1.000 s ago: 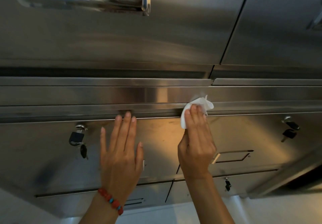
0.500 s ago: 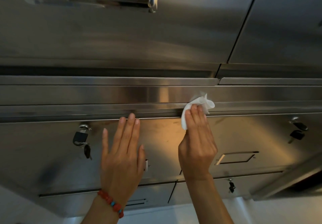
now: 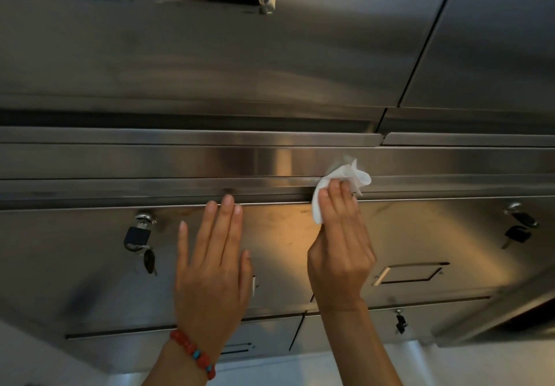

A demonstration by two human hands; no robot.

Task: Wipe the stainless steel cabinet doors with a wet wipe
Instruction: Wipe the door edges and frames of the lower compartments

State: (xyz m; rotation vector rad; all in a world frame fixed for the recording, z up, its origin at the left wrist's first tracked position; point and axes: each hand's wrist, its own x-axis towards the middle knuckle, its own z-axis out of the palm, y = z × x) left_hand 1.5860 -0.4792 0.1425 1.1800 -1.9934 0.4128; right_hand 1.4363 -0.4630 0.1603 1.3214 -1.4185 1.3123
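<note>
1. Hands first: your right hand [image 3: 341,253] has its fingers curled over the wet wipe [image 3: 342,181], pinning it against the steel, while your left hand [image 3: 213,268] lies spread flat and empty on the cabinet door [image 3: 285,235].
2. Wipe position: it sits at the door's top edge, bunched up onto the horizontal rail [image 3: 180,189] above.
3. That rail runs left to right, so the stroke should follow its long axis.
4. Your right hand is the nearer one; the unwiped run likely lies sideways, toward the key locks [image 3: 136,235] on the left or beyond on the right.
</note>
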